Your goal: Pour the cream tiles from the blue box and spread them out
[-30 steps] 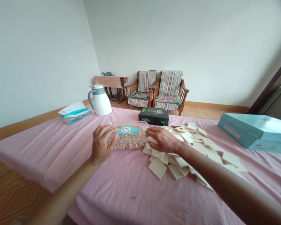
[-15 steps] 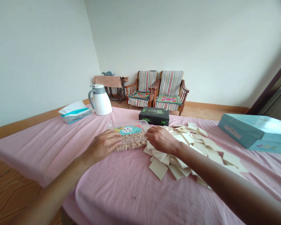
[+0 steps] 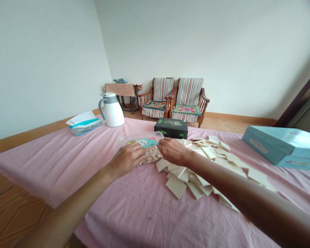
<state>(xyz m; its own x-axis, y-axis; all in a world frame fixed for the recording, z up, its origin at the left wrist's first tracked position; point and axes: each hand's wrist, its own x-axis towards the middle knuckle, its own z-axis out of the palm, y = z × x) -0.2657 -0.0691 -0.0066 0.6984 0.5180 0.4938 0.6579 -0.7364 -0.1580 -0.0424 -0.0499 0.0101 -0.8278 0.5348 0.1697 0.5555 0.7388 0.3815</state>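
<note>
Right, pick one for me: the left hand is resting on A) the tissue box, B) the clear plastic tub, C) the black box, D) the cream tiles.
B: the left hand lies across the near side of the clear plastic tub, away from the black box, the tissue box and the cream tiles.

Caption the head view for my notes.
Left hand on a clear plastic tub, right hand beside it, cream tiles scattered across a pink bedsheet.
</note>
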